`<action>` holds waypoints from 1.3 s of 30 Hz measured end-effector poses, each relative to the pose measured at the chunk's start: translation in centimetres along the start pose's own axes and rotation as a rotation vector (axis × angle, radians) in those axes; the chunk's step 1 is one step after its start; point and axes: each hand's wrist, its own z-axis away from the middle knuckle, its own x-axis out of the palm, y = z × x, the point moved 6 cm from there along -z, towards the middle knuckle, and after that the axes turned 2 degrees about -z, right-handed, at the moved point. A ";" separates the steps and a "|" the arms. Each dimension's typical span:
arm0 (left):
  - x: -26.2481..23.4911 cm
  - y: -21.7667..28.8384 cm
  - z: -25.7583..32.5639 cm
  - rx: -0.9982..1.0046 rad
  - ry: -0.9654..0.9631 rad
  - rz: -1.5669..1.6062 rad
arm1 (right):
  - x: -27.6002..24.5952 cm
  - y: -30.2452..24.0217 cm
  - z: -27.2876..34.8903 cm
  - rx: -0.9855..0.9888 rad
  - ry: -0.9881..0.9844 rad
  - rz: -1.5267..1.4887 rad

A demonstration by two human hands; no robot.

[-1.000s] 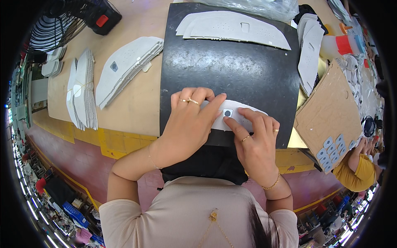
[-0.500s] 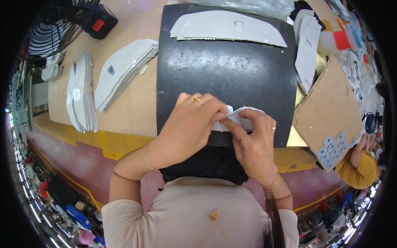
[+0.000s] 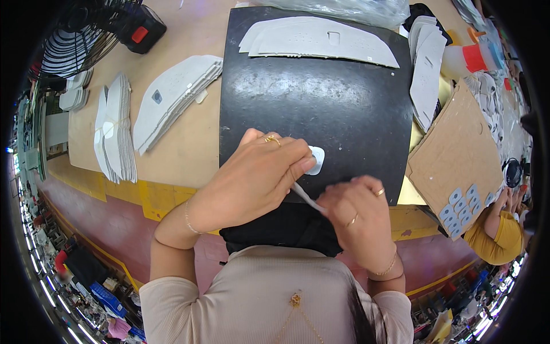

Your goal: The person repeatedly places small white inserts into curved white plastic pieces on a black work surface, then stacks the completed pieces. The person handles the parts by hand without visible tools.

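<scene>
holding a white piece (image 3: pixel 308 199), both hands (image 3: pixel 252 178) (image 3: pixel 360 221) are left of a bottle (image 3: pixel 473 58).

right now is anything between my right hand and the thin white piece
Nothing visible: the thin white piece, seen edge-on, runs from near the left hand to the right hand, which is blurred. The small rounded patch at the left hand's fingertips is higher in the picture, not between them.

Head view, taken by the left of two side-by-side fisheye cameras worn on the head. The lens faced steeply downward at close range, the wearer's shirt (image 3: pixel 263 292) filling the lower edge; straight lines bowed toward the rim.
</scene>
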 end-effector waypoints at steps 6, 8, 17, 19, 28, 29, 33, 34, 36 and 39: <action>-0.5 0.0 -0.1 -0.001 -0.014 0.020 | -0.2 -0.7 0.6 -0.037 -0.046 -0.162; -0.5 0.0 0.6 0.031 0.080 0.045 | -0.5 -0.2 0.1 0.027 -0.051 -0.143; -0.4 -1.2 3.4 0.019 -0.050 0.194 | -0.2 2.2 -0.1 0.288 0.041 -0.295; -0.5 -1.1 3.4 -0.049 -0.006 0.186 | -0.3 2.6 -0.1 0.361 0.056 -0.345; -0.2 -1.8 3.2 -0.115 0.119 0.276 | -0.4 3.7 0.4 0.468 0.167 -0.298; -0.2 -1.7 3.0 -0.073 0.111 0.214 | -0.4 3.8 0.2 0.470 0.205 -0.301; 0.0 -1.2 2.7 -0.081 0.201 0.168 | -0.3 3.9 -0.5 0.354 0.209 -0.214; 0.2 -1.3 2.6 -0.050 0.230 0.125 | -0.2 4.0 -0.6 0.347 0.227 -0.201; 0.4 -1.4 2.3 -0.051 0.258 0.096 | 0.2 4.0 -0.7 0.334 0.266 -0.174; 0.6 -1.6 2.0 -0.119 0.260 0.114 | 0.3 3.8 -1.0 0.371 0.253 -0.138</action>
